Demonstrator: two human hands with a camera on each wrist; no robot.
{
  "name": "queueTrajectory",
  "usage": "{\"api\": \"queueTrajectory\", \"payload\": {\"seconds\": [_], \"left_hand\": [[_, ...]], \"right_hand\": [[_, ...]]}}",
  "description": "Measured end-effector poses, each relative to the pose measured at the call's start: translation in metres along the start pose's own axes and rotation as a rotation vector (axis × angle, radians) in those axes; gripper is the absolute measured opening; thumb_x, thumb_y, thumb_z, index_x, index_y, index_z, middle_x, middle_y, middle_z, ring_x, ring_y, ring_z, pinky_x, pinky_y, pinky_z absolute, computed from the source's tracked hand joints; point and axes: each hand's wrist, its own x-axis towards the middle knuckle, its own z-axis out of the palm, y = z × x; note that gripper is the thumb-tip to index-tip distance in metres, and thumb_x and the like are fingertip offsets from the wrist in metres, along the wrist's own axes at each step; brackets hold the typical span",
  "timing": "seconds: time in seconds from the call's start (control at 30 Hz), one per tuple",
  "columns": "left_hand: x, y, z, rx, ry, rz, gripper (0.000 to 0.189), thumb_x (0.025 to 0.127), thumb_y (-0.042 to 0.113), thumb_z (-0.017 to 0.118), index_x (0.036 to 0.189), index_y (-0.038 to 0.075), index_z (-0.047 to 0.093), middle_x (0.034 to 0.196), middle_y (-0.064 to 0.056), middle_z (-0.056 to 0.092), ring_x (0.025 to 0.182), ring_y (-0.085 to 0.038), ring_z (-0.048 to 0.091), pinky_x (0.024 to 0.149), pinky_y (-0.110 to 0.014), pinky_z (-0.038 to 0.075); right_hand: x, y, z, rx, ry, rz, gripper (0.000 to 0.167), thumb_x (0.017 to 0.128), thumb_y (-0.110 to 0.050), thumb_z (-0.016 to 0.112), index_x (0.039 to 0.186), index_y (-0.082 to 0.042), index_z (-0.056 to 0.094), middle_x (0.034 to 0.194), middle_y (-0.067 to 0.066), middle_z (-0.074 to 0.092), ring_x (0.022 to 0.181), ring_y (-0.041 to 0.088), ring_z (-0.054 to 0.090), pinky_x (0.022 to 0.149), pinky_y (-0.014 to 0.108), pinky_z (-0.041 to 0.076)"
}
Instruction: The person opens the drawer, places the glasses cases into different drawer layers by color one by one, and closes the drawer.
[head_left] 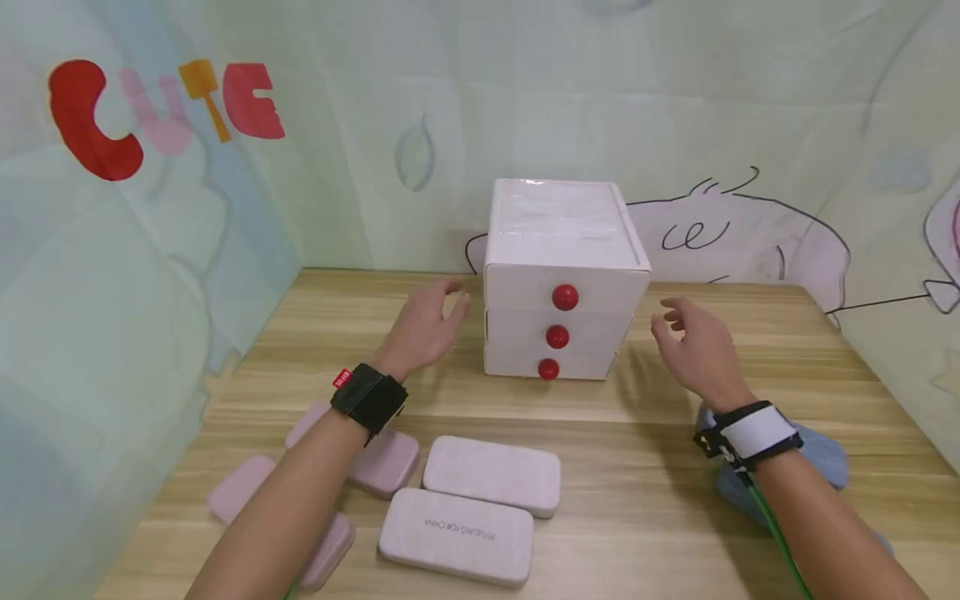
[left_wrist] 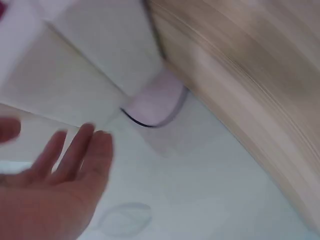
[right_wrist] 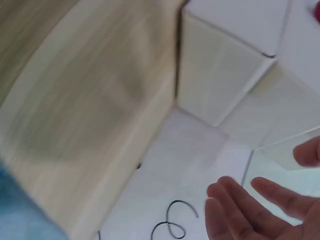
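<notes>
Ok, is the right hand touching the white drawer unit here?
Apart. The head view shows it: a strip of bare tabletop is visible between the right hand and the white drawer unit.

I see a drawer cabinet (head_left: 558,223) in smooth white plastic, its top shiny as if under clear film, with glossy red knobs (head_left: 565,297). My cameras show a wood-grain tabletop (head_left: 600,425), matt-looking pale cases (head_left: 492,473) and a creased, cloth-like backdrop (head_left: 360,92).
</notes>
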Motion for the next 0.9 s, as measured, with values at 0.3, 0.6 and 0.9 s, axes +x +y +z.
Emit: {"api": "queueTrajectory", "payload": {"seconds": [0.3,0.6,0.9], "left_hand": [[-0.013,0.046,-0.004,-0.319,0.167,0.112,0.041,0.109,0.025,0.047,0.142,0.001,0.042,0.144,-0.020,0.052,0.133,-0.032,0.055,0.111,-0.042,0.049],[-0.021,0.073,-0.002,-0.317,0.258,0.134,0.036,0.107,0.021,0.052,0.138,0.004,0.047,0.140,-0.014,0.055,0.127,-0.028,0.060,0.106,-0.041,0.053],[-0.025,0.069,0.010,-0.330,0.417,0.141,0.027,0.099,0.009,0.065,0.124,0.001,0.057,0.123,-0.016,0.066,0.111,-0.028,0.071,0.093,-0.037,0.060]], "right_hand": [[-0.012,-0.033,-0.008,0.181,0.223,0.059,0.035,0.104,-0.032,0.049,0.118,-0.004,0.062,0.093,0.014,0.069,0.082,0.021,0.059,0.066,0.021,0.042],[-0.018,-0.074,-0.008,0.285,0.373,-0.086,0.022,0.101,-0.021,0.058,0.104,0.000,0.061,0.087,0.012,0.068,0.071,0.015,0.059,0.061,0.012,0.043],[-0.022,-0.103,0.016,0.375,0.231,-0.151,0.033,0.097,-0.034,0.069,0.109,-0.004,0.067,0.093,0.010,0.076,0.077,0.021,0.072,0.067,0.012,0.054]]}}
